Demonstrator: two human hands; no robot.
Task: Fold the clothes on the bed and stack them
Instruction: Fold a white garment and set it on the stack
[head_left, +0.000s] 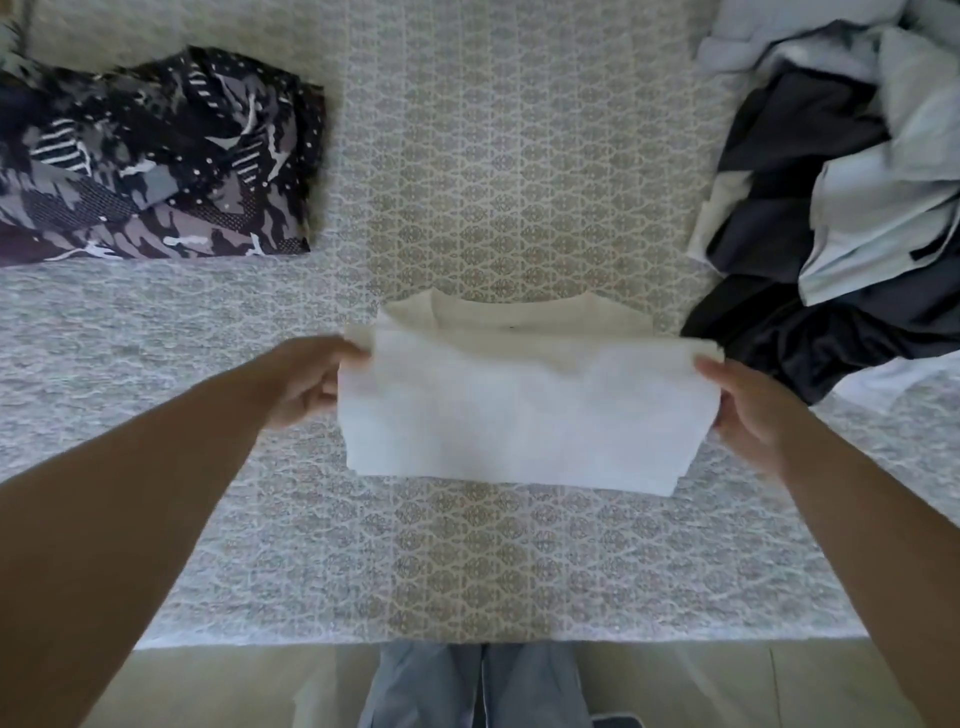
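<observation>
A white T-shirt (524, 410), folded into a rectangle with its collar at the far side, is at the middle of the bed (493, 561). My left hand (306, 379) pinches its left edge and my right hand (748, 410) pinches its right edge, both near the upper fold. The near part of the shirt looks lifted slightly off the bedcover. A folded dark patterned garment (156, 156) lies at the far left of the bed. A loose heap of dark and pale blue clothes (841, 197) sits at the far right.
The bed has a grey-and-beige patterned cover; its near edge (467, 644) runs across the lower frame. Below that edge are a pale floor and my legs in grey trousers (478, 686). The heap's dark fabric reaches close to my right hand.
</observation>
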